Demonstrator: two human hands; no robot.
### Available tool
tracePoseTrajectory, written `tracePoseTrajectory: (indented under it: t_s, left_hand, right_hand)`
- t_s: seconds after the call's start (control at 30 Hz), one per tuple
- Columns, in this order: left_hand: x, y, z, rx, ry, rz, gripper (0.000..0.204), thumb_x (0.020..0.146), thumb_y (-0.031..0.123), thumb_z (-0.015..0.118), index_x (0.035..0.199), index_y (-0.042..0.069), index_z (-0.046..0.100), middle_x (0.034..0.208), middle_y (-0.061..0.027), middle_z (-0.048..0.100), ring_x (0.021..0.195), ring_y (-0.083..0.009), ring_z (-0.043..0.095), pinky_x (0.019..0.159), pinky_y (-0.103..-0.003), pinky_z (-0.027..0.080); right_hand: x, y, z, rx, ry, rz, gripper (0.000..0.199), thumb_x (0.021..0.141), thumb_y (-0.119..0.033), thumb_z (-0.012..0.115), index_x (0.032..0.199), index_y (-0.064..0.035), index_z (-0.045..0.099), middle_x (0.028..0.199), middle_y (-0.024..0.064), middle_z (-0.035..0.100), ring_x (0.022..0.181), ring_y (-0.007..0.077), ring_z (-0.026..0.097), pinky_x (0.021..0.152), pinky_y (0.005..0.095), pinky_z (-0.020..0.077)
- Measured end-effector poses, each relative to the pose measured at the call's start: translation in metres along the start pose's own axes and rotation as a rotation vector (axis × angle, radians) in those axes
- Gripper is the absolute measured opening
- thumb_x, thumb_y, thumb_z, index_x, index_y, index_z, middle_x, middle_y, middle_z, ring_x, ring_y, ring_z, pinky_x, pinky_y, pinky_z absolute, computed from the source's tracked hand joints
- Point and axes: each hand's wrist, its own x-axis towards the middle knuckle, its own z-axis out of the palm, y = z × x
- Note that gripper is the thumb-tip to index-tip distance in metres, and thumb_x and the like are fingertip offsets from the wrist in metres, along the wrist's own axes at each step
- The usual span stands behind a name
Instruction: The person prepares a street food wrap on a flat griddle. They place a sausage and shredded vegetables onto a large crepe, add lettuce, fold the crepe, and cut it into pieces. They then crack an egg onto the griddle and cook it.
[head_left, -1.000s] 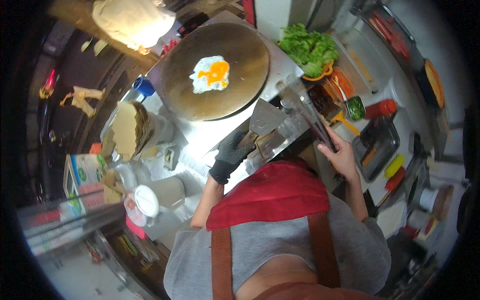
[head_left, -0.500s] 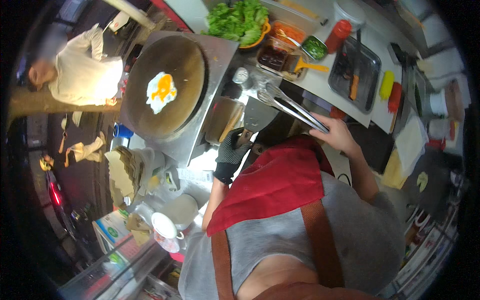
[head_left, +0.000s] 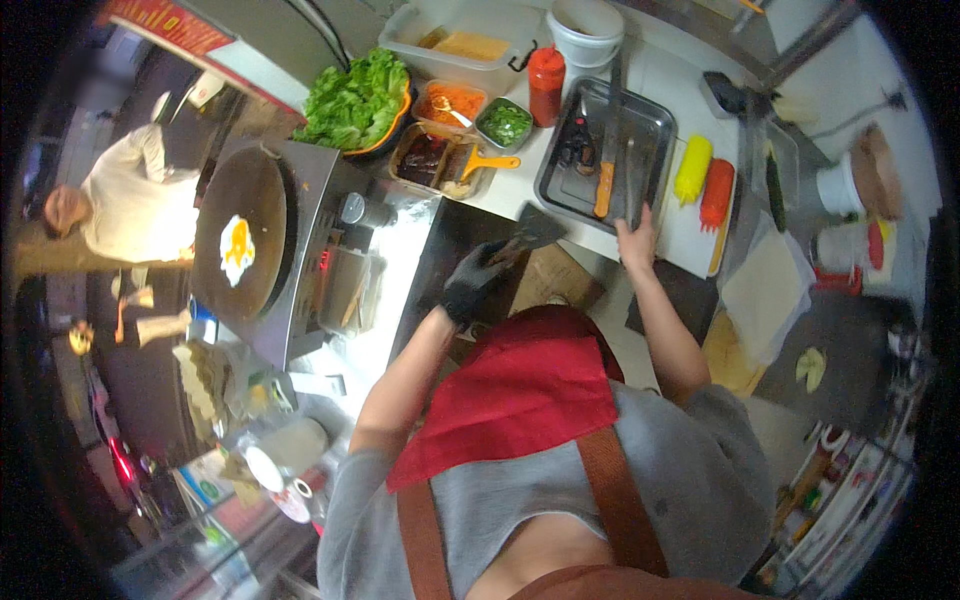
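My left hand (head_left: pixel 474 279), in a dark knit glove, is closed round the handle of a wide metal spatula (head_left: pixel 541 228), its blade just short of the black tray. At the near edge of the tray (head_left: pixel 548 183) my bare right hand (head_left: pixel 636 242) grips metal tongs (head_left: pixel 629 182), whose far ends reach into the tray. A tool with a wooden handle (head_left: pixel 605 188) lies beside the tongs, near some dark pieces. Far to the left, a fried egg (head_left: pixel 238 250) with broken yellow yolk rests on a round griddle (head_left: pixel 268 195).
Behind are lettuce (head_left: pixel 358 103), shredded carrot (head_left: pixel 452 102), chopped greens (head_left: pixel 505 123), dark sauce with a yellow-handled brush (head_left: pixel 490 162), and a red squeeze bottle (head_left: pixel 546 85). Yellow (head_left: pixel 693 170) and red bottles (head_left: pixel 716 193) lie right of the tray. A person (head_left: pixel 135 205) stands beyond the griddle.
My body and both hands have turned right, away from the griddle. The tongs went from over the counter gap to the tray; the spatula moved along in my left hand.
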Motion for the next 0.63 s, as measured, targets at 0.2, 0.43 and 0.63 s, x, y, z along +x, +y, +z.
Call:
tracePoseTrajectory:
  t_s: [0.2,0.43,0.63]
  left_hand:
    - [0.132,-0.010,0.101,-0.530,-0.054,-0.180,0.044,0.084,0.019,0.058,0.124,0.007,0.044,0.105,-0.0063,0.057,0.085,-0.0164,0.057,0.071,-0.034,0.050]
    - [0.133,-0.026,0.080,0.334,0.256,0.081,0.053,0.080,0.013,0.060,0.127,0.006,0.036,0.114,-0.0111,0.050,0.091,-0.0201,0.054,0.070,-0.032,0.048]
    - [0.107,-0.099,-0.073,-0.294,0.892,0.051,0.045,0.078,0.011,0.060,0.116,0.008,0.037,0.102,-0.0114,0.053,0.084,-0.0219,0.055,0.071,-0.039,0.047]
  right_hand:
    - [0.098,0.090,0.013,-0.117,-0.052,-0.058,0.067,0.079,-0.023,0.059,0.132,0.0021,0.028,0.118,0.0228,0.049,0.110,0.0356,0.046,0.095,0.0388,0.0345]
    - [0.036,0.038,-0.005,-0.112,0.043,-0.386,0.056,0.083,-0.016,0.056,0.132,-0.0062,0.032,0.133,0.0182,0.032,0.124,0.0342,0.030,0.100,0.0412,0.0269]
    - [-0.024,0.031,-0.009,0.115,-0.085,-0.440,0.044,0.083,-0.007,0.054,0.125,-0.0079,0.042,0.137,0.0144,0.028,0.123,0.0316,0.033,0.101,0.0415,0.0273]
